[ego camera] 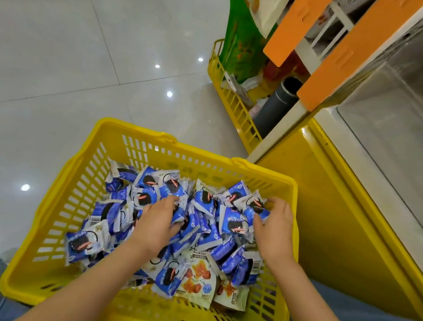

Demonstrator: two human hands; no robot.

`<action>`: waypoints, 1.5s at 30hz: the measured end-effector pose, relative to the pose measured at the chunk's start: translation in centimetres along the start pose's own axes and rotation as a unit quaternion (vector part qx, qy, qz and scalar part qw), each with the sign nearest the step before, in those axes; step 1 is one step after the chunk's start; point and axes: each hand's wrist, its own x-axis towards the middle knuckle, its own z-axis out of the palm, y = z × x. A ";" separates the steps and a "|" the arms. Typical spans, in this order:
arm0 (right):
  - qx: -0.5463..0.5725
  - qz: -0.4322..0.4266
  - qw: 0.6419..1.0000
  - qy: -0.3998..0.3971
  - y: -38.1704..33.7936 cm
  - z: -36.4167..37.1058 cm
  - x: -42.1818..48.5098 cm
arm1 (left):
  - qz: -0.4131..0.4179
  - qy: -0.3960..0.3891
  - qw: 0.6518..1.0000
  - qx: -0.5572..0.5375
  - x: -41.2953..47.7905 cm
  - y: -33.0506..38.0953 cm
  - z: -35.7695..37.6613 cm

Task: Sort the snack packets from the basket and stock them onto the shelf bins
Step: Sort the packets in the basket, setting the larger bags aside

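Blue-and-white foil snack packets [234, 220] heap in the yellow slotted plastic basket [60, 219]. The right hand [274, 235] pinches some at its far right corner, nearest the clear shelf bin [409, 143]; the left hand [157, 224] digs mid-heap, grip unclear.

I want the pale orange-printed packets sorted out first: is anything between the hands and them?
Little. The pale packets lie exposed at the basket's near side; blue packets overlap only their upper edges. The left hand and right hand are farther in, among blue ones.

Both arms extended; left hand [158, 221] flat, right hand [274, 231] fingers curled.
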 end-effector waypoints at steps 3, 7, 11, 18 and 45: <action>0.082 -0.062 0.994 -0.029 -1.7 0.6 -1.8 | -0.028 0.024 0.988 -0.148 -1.7 0.8 -1.2; 0.108 -0.055 0.979 -0.167 -3.0 3.8 -3.6 | -0.039 0.076 0.954 -0.286 -3.9 1.4 -2.4; 0.108 0.048 0.957 -0.263 -4.3 7.2 -3.6 | -0.076 0.129 0.934 -0.324 -5.3 0.2 -4.1; 0.057 0.133 0.959 -0.242 -5.4 9.5 -2.5 | -0.151 0.122 0.877 -0.440 -6.4 -2.7 -5.9; -0.126 -0.008 0.979 -0.159 1.3 -0.4 -4.6 | 0.051 -0.192 0.976 -0.091 -4.3 5.3 4.9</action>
